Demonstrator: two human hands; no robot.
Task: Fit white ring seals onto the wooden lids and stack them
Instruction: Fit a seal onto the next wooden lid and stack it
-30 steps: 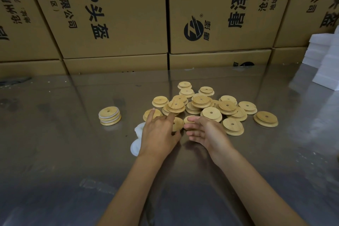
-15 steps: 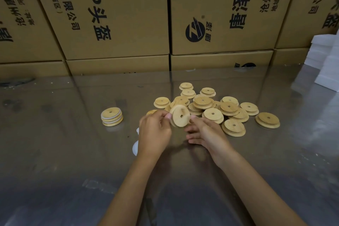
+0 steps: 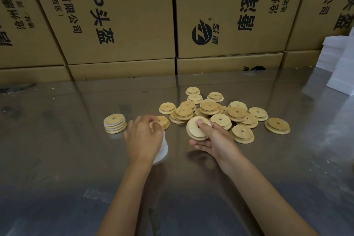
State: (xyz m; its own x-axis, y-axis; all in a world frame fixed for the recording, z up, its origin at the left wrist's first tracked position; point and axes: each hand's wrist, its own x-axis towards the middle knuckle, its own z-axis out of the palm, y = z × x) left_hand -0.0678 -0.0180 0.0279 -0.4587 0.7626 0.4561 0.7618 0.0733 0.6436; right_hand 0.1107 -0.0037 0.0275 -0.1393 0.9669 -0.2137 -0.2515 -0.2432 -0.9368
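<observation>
Right hand (image 3: 212, 138) grips one wooden lid (image 3: 197, 128), tilted, thumb over its centre so the hole is hidden. Left hand (image 3: 143, 136) is blurred, fingers curled over the white ring seals (image 3: 161, 151); can't tell if it pinches one. Seals mostly covered by that hand. Hands apart. Stack of fitted lids (image 3: 115, 123) just left of left hand. Loose lid pile (image 3: 220, 113) far-right on the metal table (image 3: 57, 159). Cardboard boxes (image 3: 118, 15) behind; white blocks (image 3: 341, 67) cut off at right edge.
</observation>
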